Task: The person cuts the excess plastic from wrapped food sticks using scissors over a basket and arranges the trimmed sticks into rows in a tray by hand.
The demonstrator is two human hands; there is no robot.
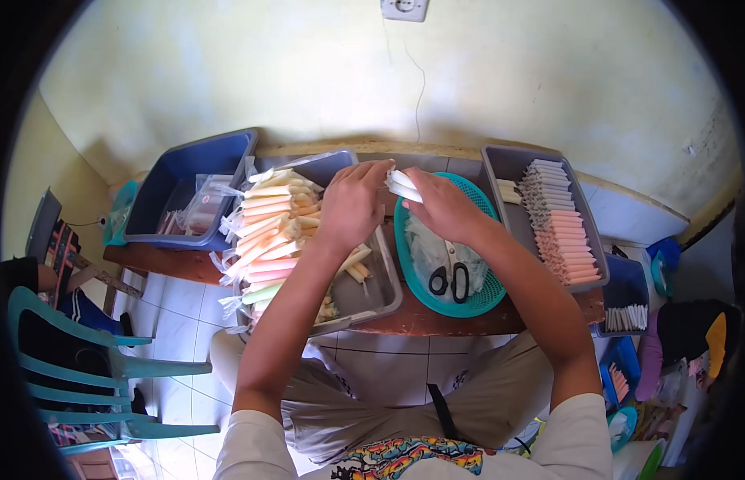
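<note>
Between my two hands is a white wrapped stick bundle. My right hand is closed round its lower right side. My left hand is at its upper left end, fingers bent together; what they pinch there is too small to make out. Below my right hand, black-handled scissors lie on clear plastic wrappers in a teal basket. Left of it, a grey tray holds a heap of bagged cream, orange, pink and green sticks.
A grey tray at right holds rows of white and pink sticks. At left stand a blue-grey bin with bagged items and a teal chair. Other people are partly visible at both edges. The wooden bench runs beneath the trays.
</note>
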